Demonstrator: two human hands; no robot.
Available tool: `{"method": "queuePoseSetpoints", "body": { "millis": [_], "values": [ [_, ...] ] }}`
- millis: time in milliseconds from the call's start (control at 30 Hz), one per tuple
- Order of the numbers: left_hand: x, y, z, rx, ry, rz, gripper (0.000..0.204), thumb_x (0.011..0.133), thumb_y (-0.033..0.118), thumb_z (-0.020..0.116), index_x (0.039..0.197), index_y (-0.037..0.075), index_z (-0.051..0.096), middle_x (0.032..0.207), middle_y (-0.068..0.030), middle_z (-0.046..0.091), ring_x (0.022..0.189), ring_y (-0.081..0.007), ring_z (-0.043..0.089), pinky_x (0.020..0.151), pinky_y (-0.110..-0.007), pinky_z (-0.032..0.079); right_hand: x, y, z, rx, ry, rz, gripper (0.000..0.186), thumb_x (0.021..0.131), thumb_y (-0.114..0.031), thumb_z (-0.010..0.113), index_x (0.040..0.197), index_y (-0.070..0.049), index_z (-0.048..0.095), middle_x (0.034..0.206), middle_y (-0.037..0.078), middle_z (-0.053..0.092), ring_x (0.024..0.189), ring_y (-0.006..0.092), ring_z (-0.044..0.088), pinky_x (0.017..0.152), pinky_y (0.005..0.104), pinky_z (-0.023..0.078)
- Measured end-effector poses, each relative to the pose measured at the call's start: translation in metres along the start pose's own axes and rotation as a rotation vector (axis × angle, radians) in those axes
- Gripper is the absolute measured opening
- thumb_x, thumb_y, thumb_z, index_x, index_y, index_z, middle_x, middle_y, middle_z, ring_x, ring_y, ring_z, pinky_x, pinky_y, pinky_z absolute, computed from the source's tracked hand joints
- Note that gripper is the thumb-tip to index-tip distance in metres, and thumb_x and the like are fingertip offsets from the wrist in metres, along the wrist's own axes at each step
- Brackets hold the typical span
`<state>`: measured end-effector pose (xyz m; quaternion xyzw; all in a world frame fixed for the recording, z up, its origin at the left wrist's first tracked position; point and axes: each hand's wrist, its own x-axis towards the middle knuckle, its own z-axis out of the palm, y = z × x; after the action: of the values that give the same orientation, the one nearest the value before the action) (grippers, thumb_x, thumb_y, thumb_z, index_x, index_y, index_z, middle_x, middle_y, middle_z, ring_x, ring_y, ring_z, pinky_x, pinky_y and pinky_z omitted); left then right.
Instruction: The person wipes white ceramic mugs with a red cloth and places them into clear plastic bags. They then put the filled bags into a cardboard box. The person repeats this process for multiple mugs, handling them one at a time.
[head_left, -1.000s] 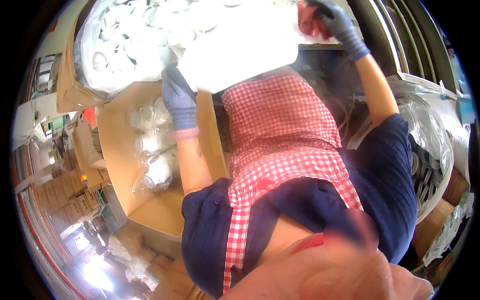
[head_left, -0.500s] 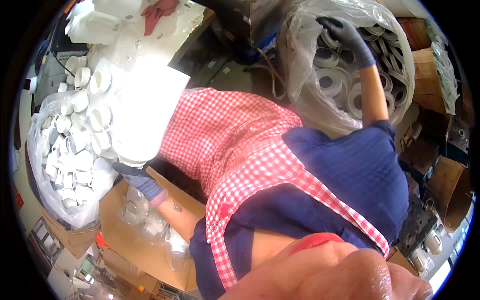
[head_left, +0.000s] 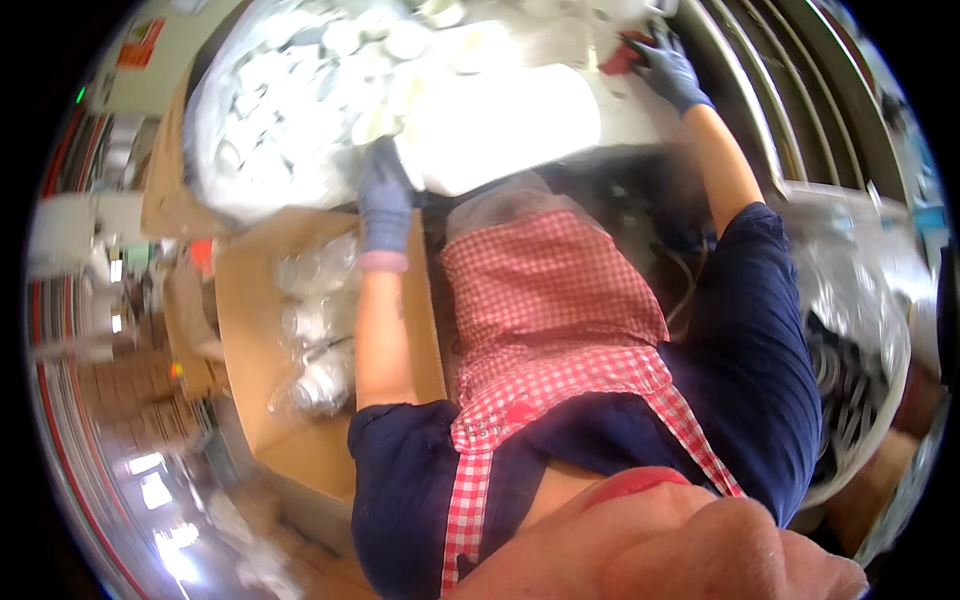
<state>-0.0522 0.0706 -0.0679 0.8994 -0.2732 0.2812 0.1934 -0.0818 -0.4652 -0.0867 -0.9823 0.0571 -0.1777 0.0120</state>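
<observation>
Left hand (head_left: 384,200) grips a white container (head_left: 505,130) by one end; right hand (head_left: 670,74) touches a red cloth (head_left: 619,57), hold unclear. Bagged pieces (head_left: 322,384) already lie in a carton (head_left: 258,400); white parts (head_left: 285,120) sit loose.

We are in what looks like a factory workshop: white parts (head_left: 285,115) heaped far left, an open carton (head_left: 262,405) nearer, boxes (head_left: 112,395) stacked left, bagged rings (head_left: 836,390) right.
</observation>
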Motion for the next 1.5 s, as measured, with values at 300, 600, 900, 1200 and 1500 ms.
{"method": "queuePoseSetpoints", "body": {
  "millis": [300,600,900,1200,1500],
  "values": [
    [0.037,0.083,-0.069,-0.104,-0.119,-0.412,0.036,0.102,0.035,0.038,0.113,0.005,0.056,0.095,-0.0241,0.068,0.091,-0.0432,0.065,0.079,-0.051,0.051,-0.029,-0.121,-0.101,1.131,0.132,-0.011,0.028,0.085,-0.009,0.066,0.112,-0.007,0.069,0.083,0.003,0.069,0.061,0.0134,0.062,0.055,0.0334,0.053],
    [0.027,0.112,-0.058,-0.087,-0.17,-0.397,0.034,0.1,0.029,0.041,0.118,0.003,0.054,0.085,-0.0249,0.067,0.082,-0.0454,0.065,0.075,-0.053,0.05,-0.094,-0.262,-0.133,0.797,0.209,-0.28,0.028,0.081,-0.004,0.069,0.106,-0.016,0.071,0.104,0.009,0.065,0.087,0.0277,0.067,0.075,0.0362,0.056],
    [0.012,0.118,-0.028,-0.221,-0.186,-0.309,0.033,0.098,0.025,0.045,0.12,0.001,0.054,0.092,-0.0252,0.066,0.087,-0.0435,0.065,0.076,-0.048,0.051,-0.097,-0.243,-0.132,0.718,0.297,-0.371,0.029,0.078,-0.006,0.07,0.106,-0.015,0.072,0.109,0.013,0.064,0.093,0.0293,0.065,0.08,0.037,0.054],
    [-0.025,0.075,-0.021,-1.088,-0.057,-0.943,0.076,0.098,0.065,0.028,0.139,0.003,0.044,0.12,-0.0117,0.064,0.09,-0.0255,0.067,0.061,-0.038,0.055,-0.174,0.019,-0.164,0.116,0.268,-0.193,0.035,0.091,-0.021,0.067,0.125,-0.014,0.065,0.13,0.016,0.061,0.111,0.0317,0.061,0.098,0.0394,0.049],
    [-0.039,0.076,-0.035,-0.822,-0.148,-0.572,0.071,0.098,0.06,0.034,0.14,0.003,0.043,0.124,-0.0128,0.062,0.097,-0.0263,0.064,0.069,-0.039,0.055,-0.503,0.106,-0.204,0.364,-0.299,0.746,0.063,0.093,-0.058,0.058,0.103,0.004,0.068,0.09,0.02,0.071,0.082,0.0311,0.068,0.076,0.0382,0.053]
  ]
}}
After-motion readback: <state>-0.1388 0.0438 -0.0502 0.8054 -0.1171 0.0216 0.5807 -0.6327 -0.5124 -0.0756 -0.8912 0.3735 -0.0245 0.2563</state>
